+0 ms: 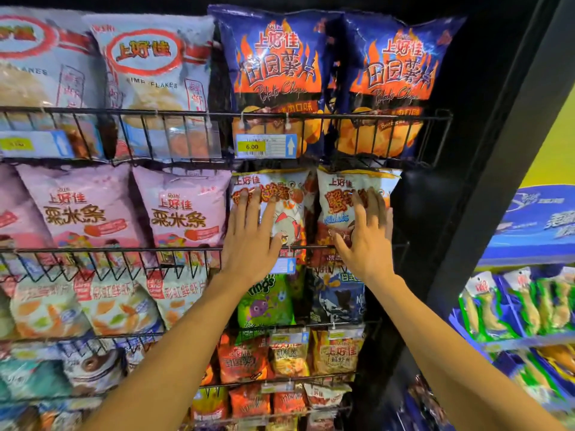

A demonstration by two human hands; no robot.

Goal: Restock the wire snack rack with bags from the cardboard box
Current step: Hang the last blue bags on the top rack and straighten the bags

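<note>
Two white-and-orange snack bags stand side by side on the second shelf of the black wire rack (435, 119). My left hand (252, 234) lies flat, fingers spread, against the front of the left bag (289, 200). My right hand (364, 231) presses flat on the right bag (342, 188), fingers apart, thumb near the shelf's front wire. Neither hand grips a bag. The cardboard box is out of sight.
Blue flame-print chip bags (277, 79) fill the shelf above, with a 6.00 price tag (266, 146). Pink bags (183, 206) stand to the left, green and dark bags (267, 300) below. A black post (485, 188) bounds the rack; another shelf unit (529, 306) stands right.
</note>
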